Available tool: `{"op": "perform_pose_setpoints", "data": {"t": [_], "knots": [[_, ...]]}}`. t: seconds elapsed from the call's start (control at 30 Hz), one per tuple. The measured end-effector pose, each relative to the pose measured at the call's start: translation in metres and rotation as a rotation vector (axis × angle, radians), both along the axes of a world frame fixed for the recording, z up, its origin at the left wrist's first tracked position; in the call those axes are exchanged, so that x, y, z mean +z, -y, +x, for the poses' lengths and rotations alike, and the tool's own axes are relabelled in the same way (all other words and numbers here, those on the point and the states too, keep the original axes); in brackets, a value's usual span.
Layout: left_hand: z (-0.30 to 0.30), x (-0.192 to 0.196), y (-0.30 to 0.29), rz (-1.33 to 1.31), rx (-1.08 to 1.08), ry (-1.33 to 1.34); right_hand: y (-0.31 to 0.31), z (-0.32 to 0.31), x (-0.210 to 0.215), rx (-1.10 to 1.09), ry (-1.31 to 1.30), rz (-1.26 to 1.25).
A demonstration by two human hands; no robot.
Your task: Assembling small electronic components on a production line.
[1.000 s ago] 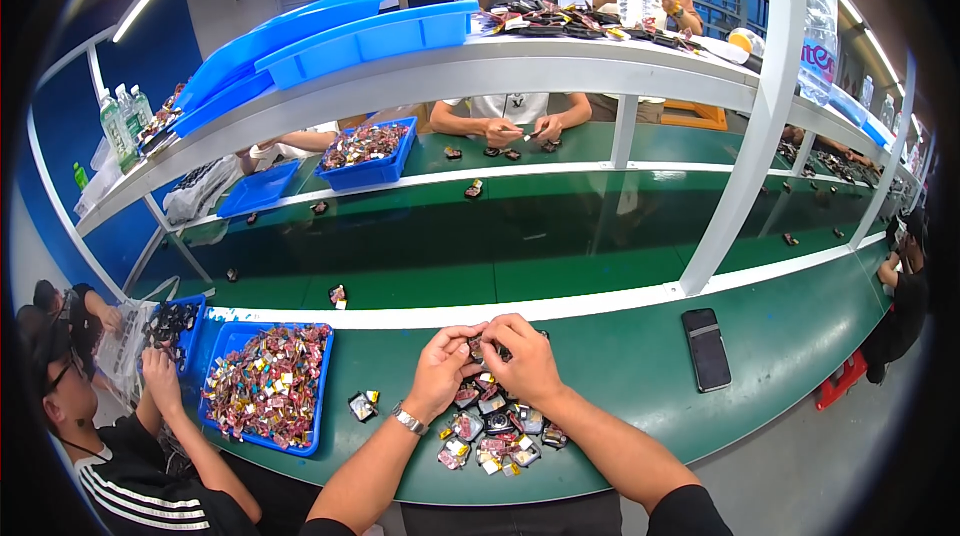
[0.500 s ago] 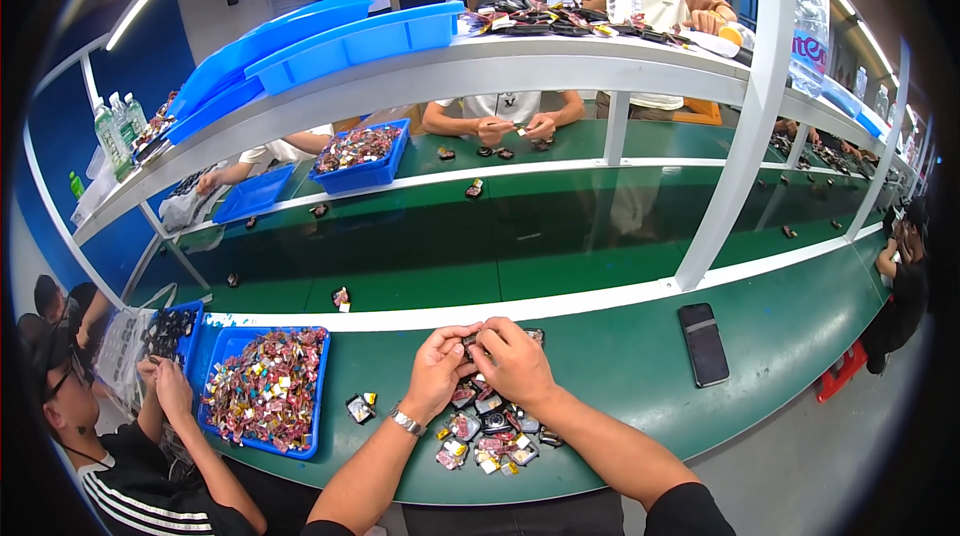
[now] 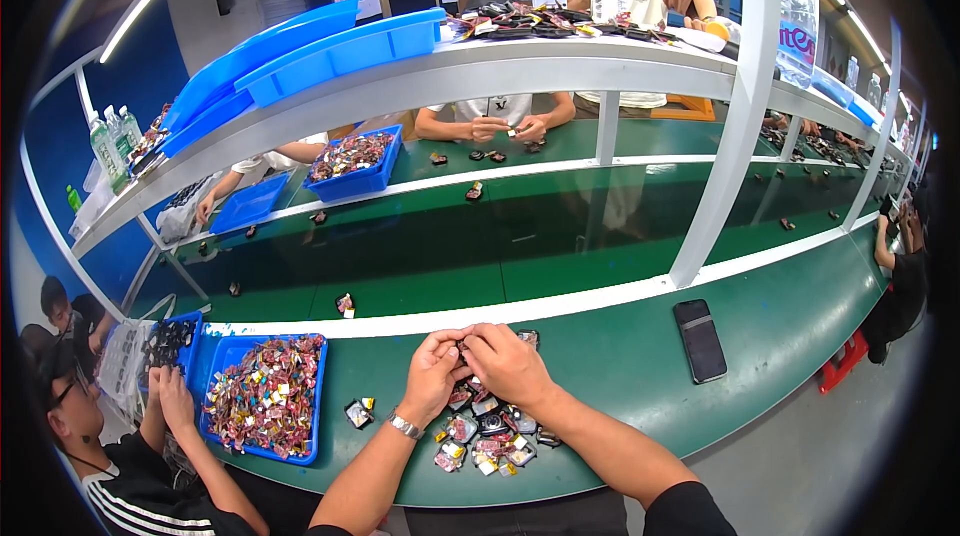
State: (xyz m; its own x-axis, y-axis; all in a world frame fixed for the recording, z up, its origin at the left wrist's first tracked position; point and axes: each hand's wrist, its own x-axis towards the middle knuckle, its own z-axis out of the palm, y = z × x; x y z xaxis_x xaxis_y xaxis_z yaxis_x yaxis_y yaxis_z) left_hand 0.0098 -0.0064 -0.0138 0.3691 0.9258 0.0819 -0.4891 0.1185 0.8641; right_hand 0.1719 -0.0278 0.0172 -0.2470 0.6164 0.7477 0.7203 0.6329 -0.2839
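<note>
A long green counter (image 3: 620, 376) holds a blue bin (image 3: 222, 356) of small red and gold parts at the left and a dark phone (image 3: 699, 339) at the right. Between them, the left hand (image 3: 432, 376) and right hand (image 3: 507, 364) press together, fingertips pinching a small part (image 3: 464, 346) above a pile of small parts (image 3: 482, 436).

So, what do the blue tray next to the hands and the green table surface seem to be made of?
Blue tray: probably moulded plastic, with a uniform colour and a smooth, slightly glossy rim. Green table surface: looks like a matte rubber or vinyl mat, flat with only soft reflections; the exact material is unclear.
</note>
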Motion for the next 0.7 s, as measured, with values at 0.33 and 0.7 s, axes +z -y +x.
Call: {"op": "perform_pose_setpoints", "data": {"t": [0.33, 0.7], "knots": [[0.0019, -0.0007, -0.0003, -0.003, 0.014, -0.02, -0.0008, -0.0027, -0.0058, -0.026, -0.041, 0.027], [0.0012, 0.0004, 0.0006, -0.007, -0.002, -0.014, -0.0084, -0.0014, -0.0026, 0.034, -0.426, -0.221]]}}
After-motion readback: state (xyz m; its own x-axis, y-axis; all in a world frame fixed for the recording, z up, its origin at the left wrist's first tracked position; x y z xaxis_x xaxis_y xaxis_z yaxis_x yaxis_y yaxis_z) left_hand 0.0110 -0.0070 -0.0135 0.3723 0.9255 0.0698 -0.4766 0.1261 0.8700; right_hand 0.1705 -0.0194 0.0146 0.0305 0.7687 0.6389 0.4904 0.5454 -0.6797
